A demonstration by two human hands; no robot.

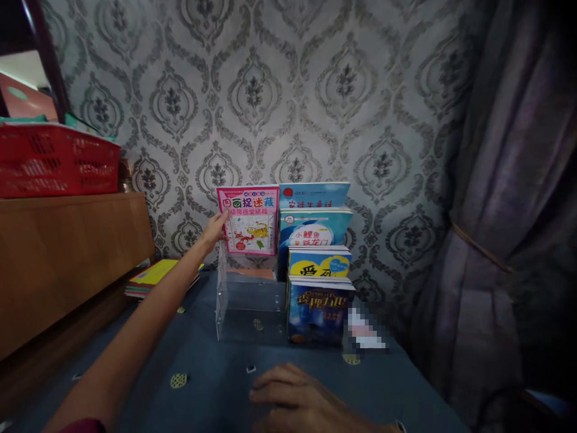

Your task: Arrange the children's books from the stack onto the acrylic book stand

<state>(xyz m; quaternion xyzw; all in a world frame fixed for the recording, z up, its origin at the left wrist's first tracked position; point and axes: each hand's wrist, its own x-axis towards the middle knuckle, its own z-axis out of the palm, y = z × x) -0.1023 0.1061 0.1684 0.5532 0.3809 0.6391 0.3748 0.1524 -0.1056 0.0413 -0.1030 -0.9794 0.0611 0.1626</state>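
A pink children's picture book [250, 225] stands upright at the top left of a clear acrylic book rack [220, 310]. My left hand [215, 231] grips its left edge, thumb on the front cover. Stepped rows of books fill the rack's right side: a light blue book [314, 193] at the back, a teal book [315, 227], a blue and yellow book [319, 263], and a dark blue book [320, 313] in front. My right hand [300, 397] is low in the view, over the dark cloth in front of the rack, fingers loosely stretched and holding nothing.
More books lie in a stack with a yellow cover [155, 272] on top, left of the rack. A wooden cabinet [76, 252] bears a red plastic basket [58, 157]. Patterned wallpaper stands behind, and a tied curtain [491, 222] hangs at right. A blurred patch [367, 329] lies right of the rack.
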